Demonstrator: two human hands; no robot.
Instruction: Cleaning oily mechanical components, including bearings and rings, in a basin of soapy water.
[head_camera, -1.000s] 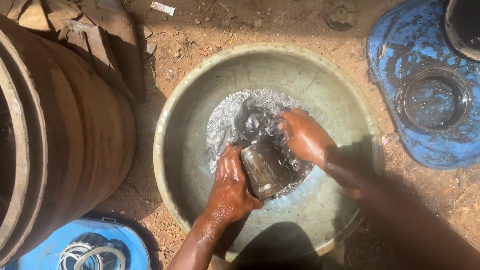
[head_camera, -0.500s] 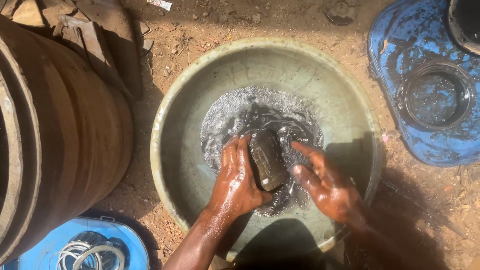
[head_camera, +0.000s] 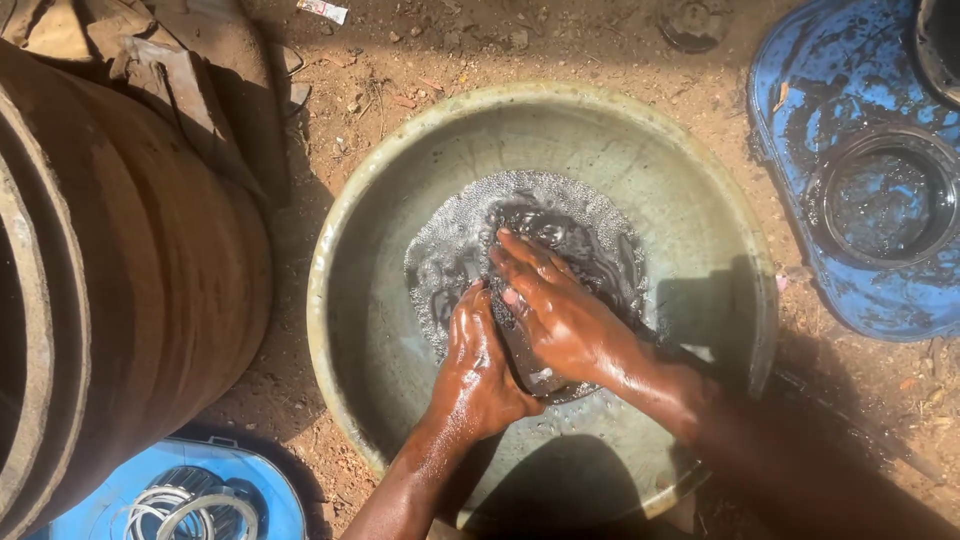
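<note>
— Where's the dark metal part (head_camera: 530, 372)?

— Low in the green basin (head_camera: 640, 170), in oily liquid (head_camera: 570, 225). The left hand (head_camera: 477, 372) wraps its side; the right hand (head_camera: 560, 315) lies flat on top.

— Room around?

— Rusty drum (head_camera: 130, 300) left, blue container (head_camera: 860, 170) far right, both off the rim.

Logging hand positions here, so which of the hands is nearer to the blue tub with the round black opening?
The right hand. It lies in the basin on the side toward the blue tub, while the left hand is beside it, further from the tub.

Right hand (head_camera: 560, 315) now covers jar (head_camera: 535, 372)
</note>
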